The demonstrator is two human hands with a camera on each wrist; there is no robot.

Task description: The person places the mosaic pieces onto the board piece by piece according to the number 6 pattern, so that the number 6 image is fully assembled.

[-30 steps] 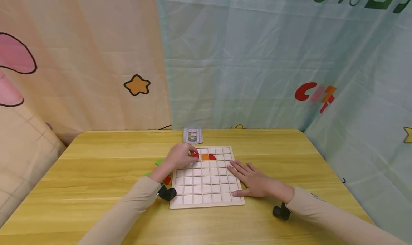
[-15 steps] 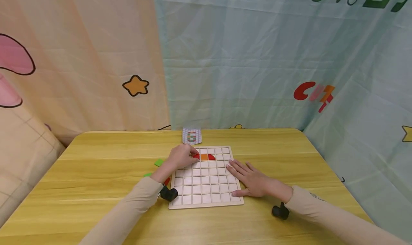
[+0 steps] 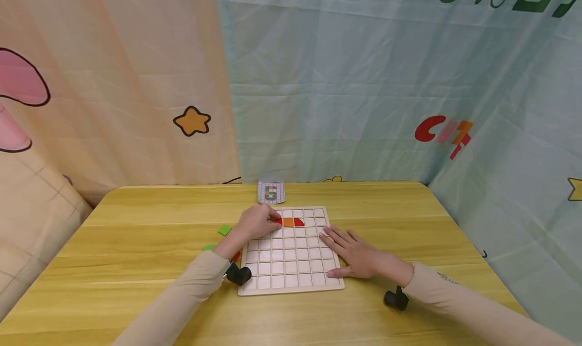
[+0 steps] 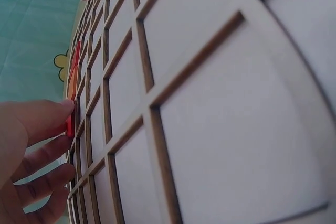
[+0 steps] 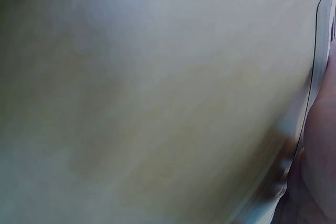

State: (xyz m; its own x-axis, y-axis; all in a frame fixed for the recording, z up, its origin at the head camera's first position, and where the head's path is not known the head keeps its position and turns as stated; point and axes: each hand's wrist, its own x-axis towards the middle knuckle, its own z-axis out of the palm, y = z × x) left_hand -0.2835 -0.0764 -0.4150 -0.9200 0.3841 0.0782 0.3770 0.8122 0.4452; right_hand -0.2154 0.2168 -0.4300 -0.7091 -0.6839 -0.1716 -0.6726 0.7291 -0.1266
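A pale gridded board (image 3: 291,267) lies on the table in the head view. My left hand (image 3: 257,221) is over its upper left part, finger and thumb pinching a red tile (image 3: 279,221) in the second row. That tile sits beside an orange square tile (image 3: 288,222), with a red quarter-round tile (image 3: 298,222) to the right of it. In the left wrist view the fingertips are right at the red tile (image 4: 70,125), low in its cell; the hand covers part of it. My right hand (image 3: 356,255) rests flat on the board's right edge with fingers spread.
A small printed card (image 3: 271,192) with a coloured grid pattern lies behind the board. Left of the board are a green tile (image 3: 225,230), another green tile (image 3: 208,247) and a red piece (image 3: 236,256), partly hidden by my left wrist. A curtain (image 3: 327,93) hangs behind the table.
My left hand has shifted very slightly with the red tile, which now sits right up against the orange one. The right hand stays put on the board's edge.
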